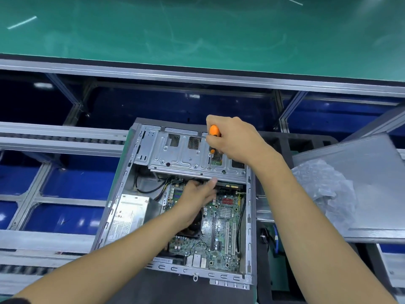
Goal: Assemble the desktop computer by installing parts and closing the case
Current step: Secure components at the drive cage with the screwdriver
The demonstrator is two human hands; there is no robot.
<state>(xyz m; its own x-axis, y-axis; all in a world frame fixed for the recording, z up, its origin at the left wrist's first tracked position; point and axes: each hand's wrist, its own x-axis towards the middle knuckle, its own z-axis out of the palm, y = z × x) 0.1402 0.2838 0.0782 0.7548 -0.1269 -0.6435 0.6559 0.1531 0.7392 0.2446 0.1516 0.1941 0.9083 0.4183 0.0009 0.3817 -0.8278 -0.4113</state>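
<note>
An open desktop case [122, 187] lies flat in front of me, its green motherboard [221, 224] exposed. A silver drive cage [175, 159] spans the case's far end. My right hand [234, 139] grips an orange-handled screwdriver [214, 131] upright, its tip down on the cage's top plate. My left hand [197, 197] reaches inside the case, fingers under the cage's front edge, thumb against that edge; what the fingers touch is hidden. A black fan [192, 229] sits under my left wrist. A silver power supply [127, 216] fills the case's left side.
The grey side panel [372, 189] lies to the right with crumpled clear plastic wrap [324, 185] on it. Black and blue cables [271, 238] lie in a black foam tray right of the case. Aluminium rails and blue bins surround the station; a green mat [197, 29] lies beyond.
</note>
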